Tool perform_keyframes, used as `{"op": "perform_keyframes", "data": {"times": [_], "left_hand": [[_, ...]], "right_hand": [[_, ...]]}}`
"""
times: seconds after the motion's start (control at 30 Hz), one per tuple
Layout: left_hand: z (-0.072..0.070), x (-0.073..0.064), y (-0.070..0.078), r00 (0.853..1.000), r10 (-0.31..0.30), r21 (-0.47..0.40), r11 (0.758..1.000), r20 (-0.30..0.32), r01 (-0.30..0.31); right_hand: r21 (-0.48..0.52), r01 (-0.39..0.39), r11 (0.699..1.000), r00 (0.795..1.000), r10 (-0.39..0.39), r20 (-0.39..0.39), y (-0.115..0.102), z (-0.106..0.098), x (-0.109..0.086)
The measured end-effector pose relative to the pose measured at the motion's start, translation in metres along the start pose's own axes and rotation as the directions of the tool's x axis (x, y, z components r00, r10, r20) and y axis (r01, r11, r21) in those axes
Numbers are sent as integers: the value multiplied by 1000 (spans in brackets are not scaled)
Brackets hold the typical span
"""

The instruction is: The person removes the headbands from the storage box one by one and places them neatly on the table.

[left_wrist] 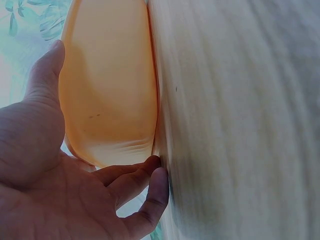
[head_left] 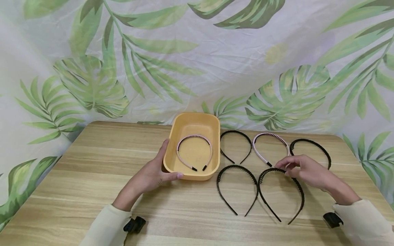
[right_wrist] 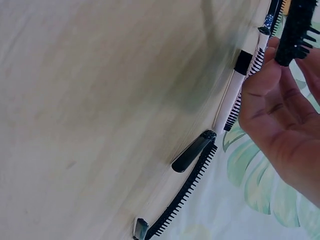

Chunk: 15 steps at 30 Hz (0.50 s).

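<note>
My left hand (head_left: 154,173) holds a yellow plastic container (head_left: 192,177) by its near left corner, thumb at the near rim and fingers along the left side. In the left wrist view the fingers (left_wrist: 132,185) bend beside the container (left_wrist: 112,75). Inside it lies a pink toothed headband (head_left: 194,136) with black tips. On the right, my right hand (head_left: 303,169) pinches the top of a black toothed headband (head_left: 303,196). The right wrist view shows this black headband (right_wrist: 296,30) between thumb and fingers, close to the camera.
Around the right hand lie a black headband (head_left: 237,166) at the near left, another black headband (head_left: 236,131) behind it, a pink headband (head_left: 271,134), and a black headband (head_left: 320,147) at the far right. All are on the wooden table (head_left: 92,177). A leaf-patterned cloth (head_left: 215,68) hangs behind.
</note>
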<state>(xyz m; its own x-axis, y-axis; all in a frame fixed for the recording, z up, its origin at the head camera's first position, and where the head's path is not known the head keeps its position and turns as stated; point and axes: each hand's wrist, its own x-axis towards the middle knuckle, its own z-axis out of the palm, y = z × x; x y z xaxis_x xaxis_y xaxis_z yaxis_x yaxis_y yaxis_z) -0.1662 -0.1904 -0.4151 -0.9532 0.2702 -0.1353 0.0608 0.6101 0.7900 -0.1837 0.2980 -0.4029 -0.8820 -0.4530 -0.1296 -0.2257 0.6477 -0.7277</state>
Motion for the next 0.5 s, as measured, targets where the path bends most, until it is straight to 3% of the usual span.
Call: {"op": "perform_keyframes", "data": {"times": [0.5], "left_hand": [[1,1,-1,1000,1,-4,1000,0,-1]], "right_hand": [[-30,-48,998,999,48,9,3,2,-1]]}}
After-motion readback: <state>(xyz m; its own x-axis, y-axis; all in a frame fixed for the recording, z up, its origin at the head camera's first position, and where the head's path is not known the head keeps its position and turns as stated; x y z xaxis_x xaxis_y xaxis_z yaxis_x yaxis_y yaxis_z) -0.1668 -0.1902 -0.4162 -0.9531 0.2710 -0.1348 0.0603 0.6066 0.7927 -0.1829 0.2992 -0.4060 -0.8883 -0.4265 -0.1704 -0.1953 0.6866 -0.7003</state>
